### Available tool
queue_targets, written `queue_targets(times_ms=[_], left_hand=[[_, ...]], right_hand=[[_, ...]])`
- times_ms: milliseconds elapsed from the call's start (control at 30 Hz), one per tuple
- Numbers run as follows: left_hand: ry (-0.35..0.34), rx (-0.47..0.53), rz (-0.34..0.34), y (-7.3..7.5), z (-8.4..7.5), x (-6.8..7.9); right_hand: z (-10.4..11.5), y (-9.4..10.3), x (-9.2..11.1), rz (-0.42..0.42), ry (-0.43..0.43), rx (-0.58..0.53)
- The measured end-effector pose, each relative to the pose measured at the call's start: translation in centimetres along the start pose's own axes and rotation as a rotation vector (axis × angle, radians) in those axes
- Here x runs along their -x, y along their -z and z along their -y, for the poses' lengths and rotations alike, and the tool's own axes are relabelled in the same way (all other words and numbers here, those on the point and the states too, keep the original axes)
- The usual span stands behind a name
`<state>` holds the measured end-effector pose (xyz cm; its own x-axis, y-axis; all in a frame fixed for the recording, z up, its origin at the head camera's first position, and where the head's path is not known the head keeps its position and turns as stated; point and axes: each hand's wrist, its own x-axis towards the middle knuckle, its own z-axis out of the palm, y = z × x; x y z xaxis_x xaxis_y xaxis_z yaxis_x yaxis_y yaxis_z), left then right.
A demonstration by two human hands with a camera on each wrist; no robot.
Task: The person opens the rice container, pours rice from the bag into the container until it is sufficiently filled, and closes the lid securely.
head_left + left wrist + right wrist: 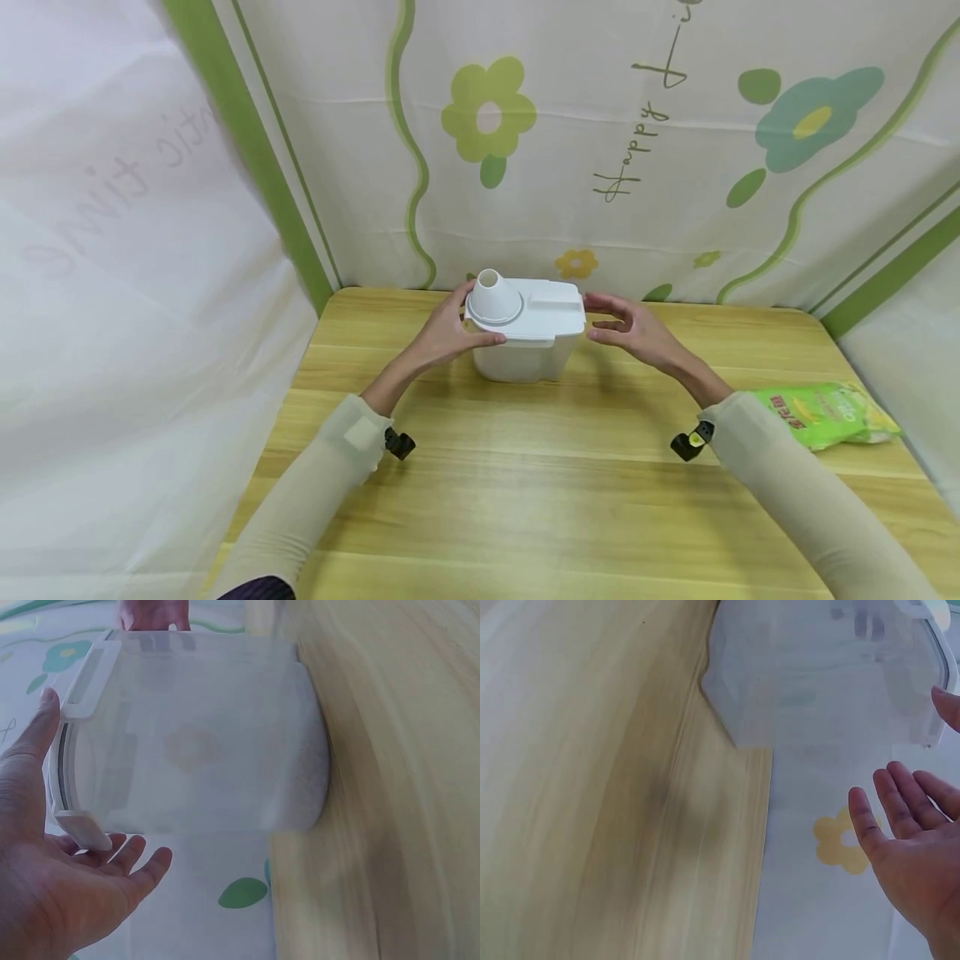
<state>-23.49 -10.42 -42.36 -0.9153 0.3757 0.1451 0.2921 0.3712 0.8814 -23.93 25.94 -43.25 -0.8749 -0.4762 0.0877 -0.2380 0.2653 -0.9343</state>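
Observation:
A translucent plastic storage container (521, 362) stands on the table, with a whitish layer low inside it. It has a white lid (551, 292) with a cone-shaped white spout cap (493, 300) on its left part. My left hand (450, 332) grips the lid end at the left, thumb along the front edge and fingers round the back corner. Beside the right end hovers my right hand (636, 332), fingers spread and slightly bent, holding nothing. In the right wrist view, a gap separates most of its fingers from the container wall (817, 697).
A green snack-like bag (817, 412) lies at the table's right, partly behind my right sleeve. Floral white cloth (570, 225) hangs directly behind the wooden table (525, 492) and along both sides. Each wrist wears a small black camera mount (399, 444).

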Motion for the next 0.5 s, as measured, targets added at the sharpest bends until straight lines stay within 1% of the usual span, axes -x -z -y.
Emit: queue_targets(times_ms=[167, 333, 500], left_hand=[[-0.018, -0.020, 0.000, 0.00, -0.05, -0.04], [-0.019, -0.028, -0.004, -0.05, 0.09, -0.12], [-0.016, -0.022, -0.010, -0.20, 0.22, -0.23]], right_hand=[[0.09, 0.07, -0.42, -0.007, 0.014, 0.012], [0.33, 0.01, -0.78, -0.016, 0.013, 0.010], [0.41, -0.08, -1.05, -0.015, 0.036, 0.017]])
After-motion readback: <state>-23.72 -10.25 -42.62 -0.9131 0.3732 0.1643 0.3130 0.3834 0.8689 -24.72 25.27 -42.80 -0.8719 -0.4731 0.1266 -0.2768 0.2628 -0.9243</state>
